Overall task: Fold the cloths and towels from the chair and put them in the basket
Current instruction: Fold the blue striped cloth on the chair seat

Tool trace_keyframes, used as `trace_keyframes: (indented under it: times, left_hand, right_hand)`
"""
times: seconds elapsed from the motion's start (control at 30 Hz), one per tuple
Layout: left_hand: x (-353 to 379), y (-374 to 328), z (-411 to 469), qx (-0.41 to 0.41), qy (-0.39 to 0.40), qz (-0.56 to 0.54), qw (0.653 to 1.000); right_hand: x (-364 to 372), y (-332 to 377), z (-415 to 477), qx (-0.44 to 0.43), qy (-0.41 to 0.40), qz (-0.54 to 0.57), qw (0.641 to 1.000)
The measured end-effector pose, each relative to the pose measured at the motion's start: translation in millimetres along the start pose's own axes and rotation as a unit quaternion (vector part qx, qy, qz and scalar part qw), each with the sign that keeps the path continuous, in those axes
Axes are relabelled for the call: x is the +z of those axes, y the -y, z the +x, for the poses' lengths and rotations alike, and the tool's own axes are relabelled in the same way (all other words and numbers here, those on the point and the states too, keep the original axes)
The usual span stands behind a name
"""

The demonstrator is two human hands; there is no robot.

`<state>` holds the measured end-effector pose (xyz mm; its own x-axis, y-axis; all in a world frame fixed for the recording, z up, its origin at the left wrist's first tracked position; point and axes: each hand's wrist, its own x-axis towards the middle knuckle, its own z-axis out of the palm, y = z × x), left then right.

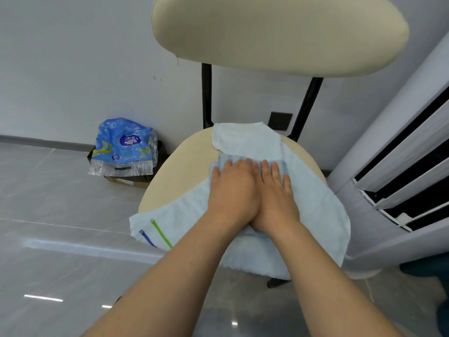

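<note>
Striped cloth [222, 158] on a pale blue towel [313, 198], chair [184, 166] seat.
Head view: left hand [232, 188] and right hand [275, 198] side by side, touching, fingers straight and flat, pressing the cloth onto the towel spread over the seat. Blue plastic pack [122, 144] on the floor by the wall.

Chair [184, 171], cream: 1.
Pale blue towel [315, 203]: 1, perhaps 2; the layers are unclear.
Blue-striped cloth [233, 156]: 1.
Hands: 2, left hand [233, 190] and right hand [274, 195].
Blue plastic package [124, 144]: 1.
Wall socket [280, 120]: 1.
Standing air conditioner [401, 142]: 1.
</note>
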<state>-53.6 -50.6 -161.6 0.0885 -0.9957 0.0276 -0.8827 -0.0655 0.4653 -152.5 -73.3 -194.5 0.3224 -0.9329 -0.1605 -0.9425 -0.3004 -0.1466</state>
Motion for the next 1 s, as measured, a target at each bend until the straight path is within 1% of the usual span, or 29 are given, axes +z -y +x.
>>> trace_keyframes:
  times: [0.07, 0.1, 0.17, 0.27, 0.37, 0.53, 0.6, 0.73, 0.77, 0.83, 0.87, 0.9, 0.93, 1.0]
  left_hand:
    - [4, -4, -4, -0.001, 0.021, 0.081, 0.996]
    - [3, -6, -4, -0.003, 0.021, 0.104, 0.994]
    - [2, -3, -2, 0.000, 0.007, 0.117, 0.993]
    - [11, 16, 5, -0.036, 0.027, 0.075, 0.996]
    - [22, 34, 2, -0.059, 0.054, 0.035, 0.996]
    - [32, 47, -5, -0.045, 0.033, 0.033, 0.998]
    - [35, 49, -6, -0.045, 0.030, 0.031, 0.998]
    - [36, 50, -7, -0.045, 0.030, 0.029, 0.998]
    - [36, 49, -7, -0.046, 0.030, 0.028, 0.998]
    - [36, 48, -8, -0.051, 0.020, 0.029, 0.998]
    - [37, 48, -8, -0.053, 0.014, 0.030, 0.998]
    - [38, 48, -8, -0.055, 0.011, 0.030, 0.998]
    - [39, 49, -8, -0.059, 0.009, 0.029, 0.998]
    - [38, 49, -7, -0.063, 0.010, 0.027, 0.998]
  right_hand:
    - [-2, -1, -3, -0.007, 0.013, -0.007, 1.000]
    - [-2, -1, -4, -0.009, 0.014, -0.007, 1.000]
    - [0, -1, -4, -0.006, 0.008, 0.006, 1.000]
    - [4, -5, 3, 0.006, 0.000, 0.062, 0.998]
    - [-1, -15, 11, 0.024, 0.016, 0.125, 0.992]
    - [7, -32, 7, 0.066, 0.014, 0.107, 0.992]
    - [12, -32, 5, 0.067, 0.003, 0.102, 0.992]
    - [9, -31, 4, 0.062, 0.006, 0.112, 0.992]
    - [6, -30, 2, 0.063, -0.008, 0.119, 0.991]
    - [-2, -28, -5, 0.099, -0.085, 0.136, 0.982]
    - [-5, -28, -10, 0.136, -0.134, 0.139, 0.972]
    - [-8, -29, -15, 0.171, -0.166, 0.141, 0.961]
    - [-10, -31, -17, 0.199, -0.160, 0.153, 0.955]
    - [-11, -35, -14, 0.247, -0.075, 0.225, 0.940]
